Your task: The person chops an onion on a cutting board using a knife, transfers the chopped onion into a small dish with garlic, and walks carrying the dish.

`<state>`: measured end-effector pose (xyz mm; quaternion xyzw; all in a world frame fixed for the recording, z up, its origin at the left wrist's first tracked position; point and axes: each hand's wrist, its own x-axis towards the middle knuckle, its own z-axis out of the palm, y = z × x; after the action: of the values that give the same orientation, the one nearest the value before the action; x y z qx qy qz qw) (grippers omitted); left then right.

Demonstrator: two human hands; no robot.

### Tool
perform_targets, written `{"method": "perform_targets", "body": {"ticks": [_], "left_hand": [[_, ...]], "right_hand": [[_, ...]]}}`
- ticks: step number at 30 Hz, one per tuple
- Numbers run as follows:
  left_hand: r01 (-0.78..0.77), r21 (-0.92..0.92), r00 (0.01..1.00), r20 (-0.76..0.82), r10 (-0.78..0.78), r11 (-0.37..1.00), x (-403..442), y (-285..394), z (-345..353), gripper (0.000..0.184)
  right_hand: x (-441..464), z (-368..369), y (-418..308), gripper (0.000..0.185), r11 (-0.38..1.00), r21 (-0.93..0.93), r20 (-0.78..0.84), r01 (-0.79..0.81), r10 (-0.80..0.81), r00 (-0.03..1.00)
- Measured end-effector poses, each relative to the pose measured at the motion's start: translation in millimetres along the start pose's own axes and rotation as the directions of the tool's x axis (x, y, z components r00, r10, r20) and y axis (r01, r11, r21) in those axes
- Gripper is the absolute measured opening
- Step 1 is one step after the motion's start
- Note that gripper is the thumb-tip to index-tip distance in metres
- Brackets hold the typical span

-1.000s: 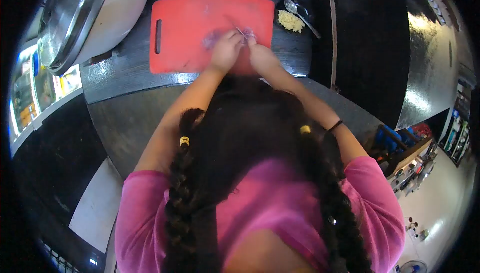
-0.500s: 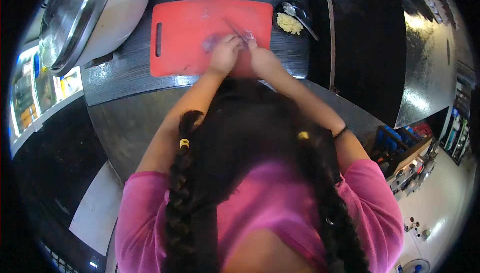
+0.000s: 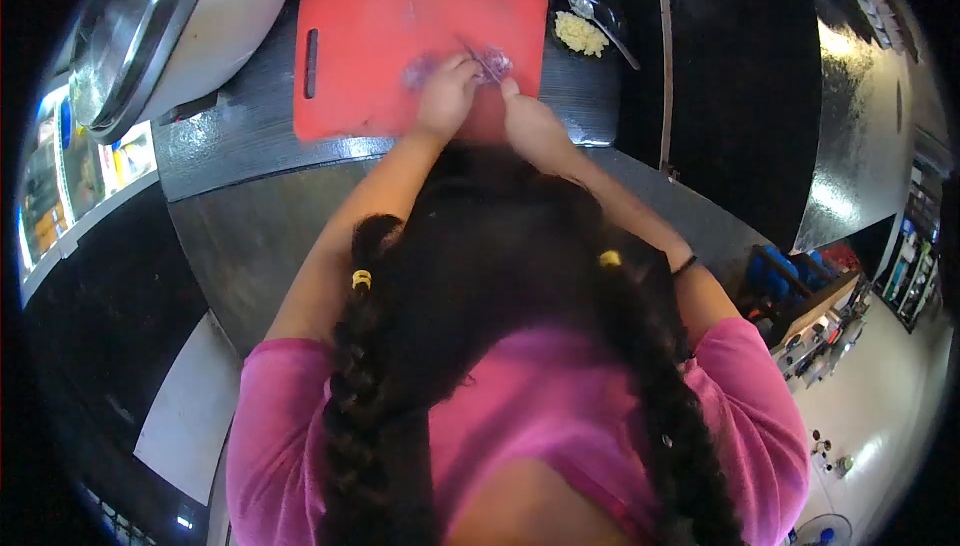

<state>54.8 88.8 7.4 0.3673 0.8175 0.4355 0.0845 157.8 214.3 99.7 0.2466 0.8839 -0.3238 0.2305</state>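
My right hand (image 3: 534, 128) is closed around the handle of a knife (image 3: 467, 49), whose thin blade points away to the upper left. My left hand (image 3: 446, 96) lies beside the blade with its fingers bent over a purple-skinned piece that looks like onion, mostly hidden under them. More pale purple onion (image 3: 419, 70) shows left of that hand. Cut purple bits (image 3: 496, 62) lie to the right of the blade. All of this rests on a red cutting board (image 3: 370, 31) with a slot handle at its left end.
Right of the board stands a small black dish (image 3: 612, 18) holding finely chopped pale yellow food (image 3: 580, 36) and a metal spoon (image 3: 610, 31). A large white vessel with a glass lid (image 3: 225, 36) stands at the left. The dark counter (image 3: 260, 151) ends near my body.
The whole view has shifted, so the board sits slightly higher. My right hand and knife have moved a little away from my left fingers, and more purple bits show right of the blade.
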Motion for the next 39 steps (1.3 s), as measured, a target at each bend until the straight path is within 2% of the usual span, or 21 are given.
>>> {"method": "perform_targets", "body": {"ticks": [4,6,7,9,10,13,15,21,22,24,25,27,31,36,39], "left_hand": [[-0.051,-0.010,0.998,-0.033,0.051,0.999,2,-5,1,0.015],[-0.071,-0.010,0.997,-0.041,0.071,0.997,2,-6,4,0.015],[-0.063,-0.004,0.997,-0.044,0.062,0.998,3,-9,6,0.015],[-0.039,-0.001,0.998,-0.043,0.039,0.999,-1,-8,3,0.015],[-0.015,-0.005,0.999,-0.033,0.015,1.000,-1,-4,1,0.016],[-0.034,-0.028,0.998,-0.049,0.033,0.999,4,-6,5,0.016],[-0.068,-0.038,0.995,-0.073,0.065,0.997,3,-9,3,0.017],[-0.061,-0.025,0.996,-0.069,0.059,0.998,0,-13,6,0.017],[-0.052,-0.033,0.997,-0.059,0.050,0.998,0,-12,6,0.017],[-0.045,-0.045,0.998,-0.045,0.043,0.998,0,-10,8,0.017],[-0.044,-0.029,0.998,-0.052,0.043,0.999,-1,-8,7,0.016],[-0.055,-0.001,0.996,-0.067,0.055,0.998,3,-8,3,0.016],[-0.046,-0.015,0.998,-0.041,0.045,0.999,2,-6,-1,0.016],[-0.048,0.009,0.995,-0.089,0.049,0.999,-4,-5,3,0.017],[-0.017,0.003,1.000,-0.022,0.017,1.000,-1,-9,3,0.017]], "right_hand": [[38,23,10,0.033,0.997,-0.047,-0.056,0.063,-0.066,0.996],[41,21,15,0.038,0.990,-0.116,-0.022,0.078,-0.081,0.996],[32,10,8,0.038,0.989,-0.119,-0.024,0.082,-0.086,0.996],[-3,-16,-12,0.038,1.000,0.001,0.046,-0.020,0.020,0.999],[-3,-8,-8,0.038,1.000,0.001,0.055,-0.026,0.026,0.998],[22,15,5,0.039,0.996,-0.082,0.015,0.041,-0.040,0.999],[40,22,2,0.032,0.992,-0.100,-0.082,0.071,-0.079,0.993],[11,6,7,0.031,0.990,-0.110,-0.030,0.084,-0.087,0.996],[11,5,4,0.031,0.991,-0.109,-0.028,0.081,-0.084,0.996],[12,4,2,0.030,0.998,0.025,0.076,-0.062,0.060,0.995],[17,10,4,0.030,0.998,0.028,0.077,-0.064,0.062,0.995],[33,16,3,0.029,0.995,-0.077,-0.047,0.056,-0.060,0.997],[21,6,1,0.033,0.992,-0.114,0.019,0.054,-0.052,0.998],[31,25,4,0.032,0.997,-0.078,-0.040,0.009,-0.012,0.999],[45,23,1,0.030,0.995,-0.097,-0.039,0.009,-0.013,0.999]]}}
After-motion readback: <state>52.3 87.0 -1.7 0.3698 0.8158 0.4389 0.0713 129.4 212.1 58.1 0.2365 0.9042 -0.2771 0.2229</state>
